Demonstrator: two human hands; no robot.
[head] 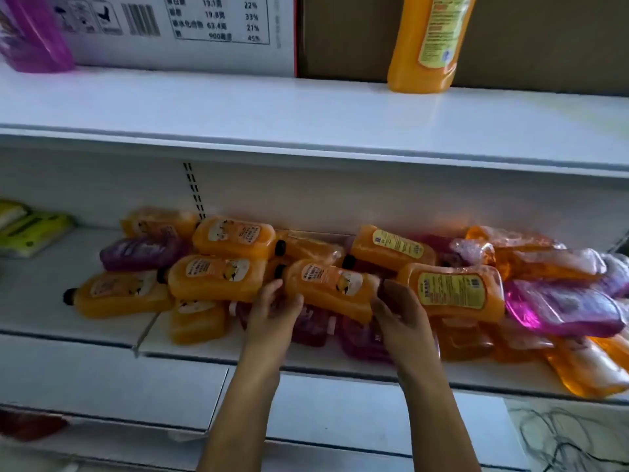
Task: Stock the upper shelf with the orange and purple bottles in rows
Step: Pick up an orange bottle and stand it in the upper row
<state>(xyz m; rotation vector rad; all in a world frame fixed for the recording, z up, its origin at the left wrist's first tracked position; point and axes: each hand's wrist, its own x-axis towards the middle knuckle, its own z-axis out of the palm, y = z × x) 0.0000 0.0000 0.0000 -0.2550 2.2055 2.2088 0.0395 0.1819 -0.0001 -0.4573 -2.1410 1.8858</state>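
Both hands, left hand (276, 310) and right hand (401, 313), touching lying orange bottle (332, 287)

White printed carton (177, 32) beside brown cardboard box (544, 39); yellow-green packets (30, 233) lower left; cables (571, 437) on floor.

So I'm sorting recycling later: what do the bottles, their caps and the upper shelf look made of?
Orange bottle between the hands: translucent glossy plastic, light glows through it, with a printed label that may be paper or film. Purple bottle: the same, glowing pink at one end. Caps: black, probably plastic. Upper shelf: smooth white, likely painted metal, though that's uncertain.
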